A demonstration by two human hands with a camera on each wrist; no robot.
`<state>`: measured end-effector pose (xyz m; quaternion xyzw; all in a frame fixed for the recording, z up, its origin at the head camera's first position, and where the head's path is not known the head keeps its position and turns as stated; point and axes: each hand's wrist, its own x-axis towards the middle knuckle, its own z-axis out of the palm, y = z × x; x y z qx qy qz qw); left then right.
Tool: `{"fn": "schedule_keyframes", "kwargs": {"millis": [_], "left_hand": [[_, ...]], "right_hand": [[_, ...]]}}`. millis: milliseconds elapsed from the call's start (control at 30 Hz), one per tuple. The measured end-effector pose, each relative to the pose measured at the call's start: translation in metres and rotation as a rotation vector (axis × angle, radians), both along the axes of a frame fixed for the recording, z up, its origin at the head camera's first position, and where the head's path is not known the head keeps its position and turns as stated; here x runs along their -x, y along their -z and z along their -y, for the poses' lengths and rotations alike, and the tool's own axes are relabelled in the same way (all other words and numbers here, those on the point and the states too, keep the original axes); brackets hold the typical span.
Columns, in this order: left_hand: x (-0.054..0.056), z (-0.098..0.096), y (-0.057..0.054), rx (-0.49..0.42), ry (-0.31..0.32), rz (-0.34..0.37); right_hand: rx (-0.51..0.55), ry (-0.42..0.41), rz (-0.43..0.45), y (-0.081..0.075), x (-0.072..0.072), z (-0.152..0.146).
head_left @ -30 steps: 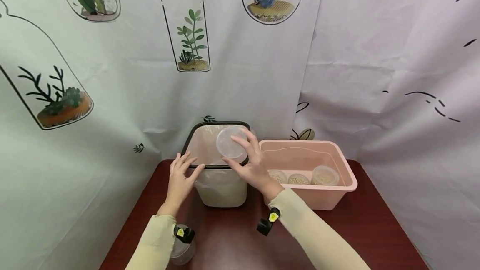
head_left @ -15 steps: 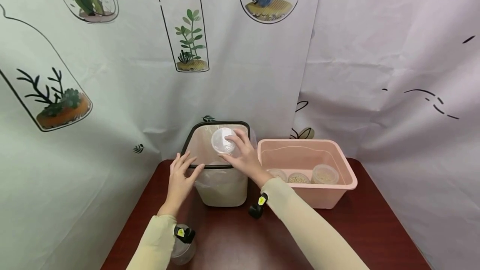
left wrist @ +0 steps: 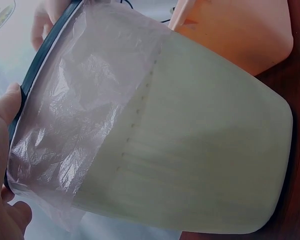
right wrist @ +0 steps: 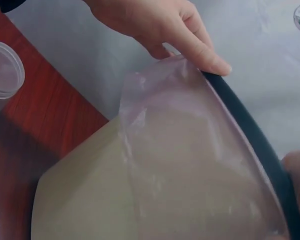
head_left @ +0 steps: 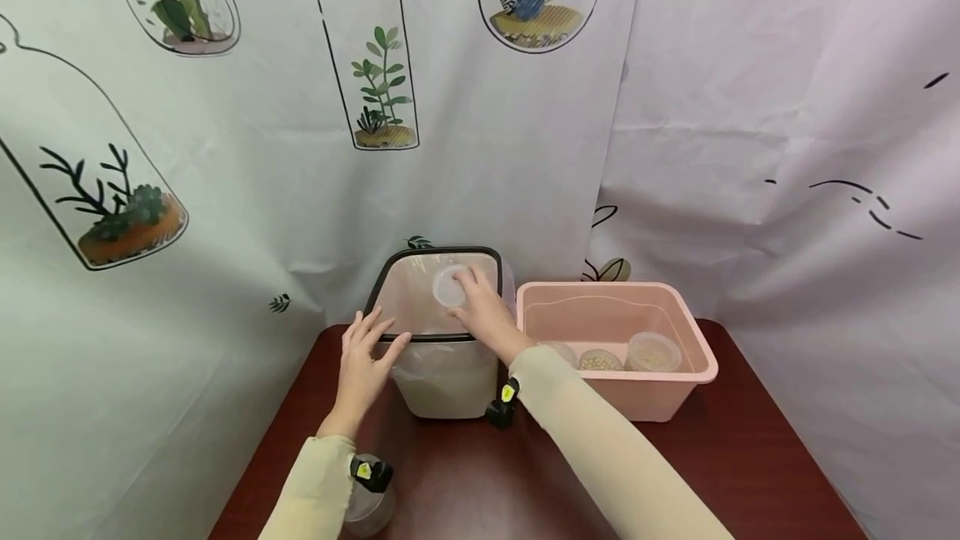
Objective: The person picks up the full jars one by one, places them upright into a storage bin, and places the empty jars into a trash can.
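Note:
A pale trash bin [head_left: 446, 386] with a black rim [right wrist: 250, 125] and a clear plastic liner [left wrist: 75, 95] stands on the table. My left hand [head_left: 363, 369] grips its front left corner, thumb and fingers on either side of the rim. Over the bin's mouth, my right hand [head_left: 486, 312] pinches a round translucent plastic lid [head_left: 447, 287] by its edge, fingertips below the level of the rim. A clear plastic jar [right wrist: 2, 72] stands on the table near the left wrist, partly hidden by that forearm in the head view.
Right of the bin sits a pink plastic tub [head_left: 607, 394] with several clear round containers [head_left: 654, 352] of pale grains inside. A printed white cloth [head_left: 480, 165] hangs behind the dark red table [head_left: 465, 490].
My right hand has moved left and farther into the bin's mouth with the lid, which has tilted and turned on the way. The left hand stays on the rim.

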<state>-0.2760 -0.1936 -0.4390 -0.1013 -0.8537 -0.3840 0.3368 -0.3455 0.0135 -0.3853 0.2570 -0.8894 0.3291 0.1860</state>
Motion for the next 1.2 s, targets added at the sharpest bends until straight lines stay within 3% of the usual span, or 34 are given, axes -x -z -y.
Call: {"fn": "schedule_keyframes", "kwargs": {"millis": [233, 433, 833, 1067, 1200], "left_hand": [[0.0, 0.0, 0.002, -0.019, 0.02, 0.01], [-0.002, 0.0, 0.002, -0.021, 0.01, 0.025], [-0.006, 0.007, -0.011, 0.021, 0.022, 0.076], [-0.01, 0.014, -0.019, 0.128, -0.008, -0.034], [-0.017, 0.02, -0.02, 0.133, -0.029, -0.051]], "right_hand": [[-0.207, 0.098, 0.17, -0.006, -0.001, 0.005], [-0.23, 0.092, 0.168, -0.007, -0.002, 0.005], [-0.133, 0.013, -0.108, -0.001, -0.014, 0.002], [-0.005, -0.009, -0.355, 0.004, -0.026, 0.004], [0.081, -0.06, -0.476, 0.008, -0.037, 0.008]]}}
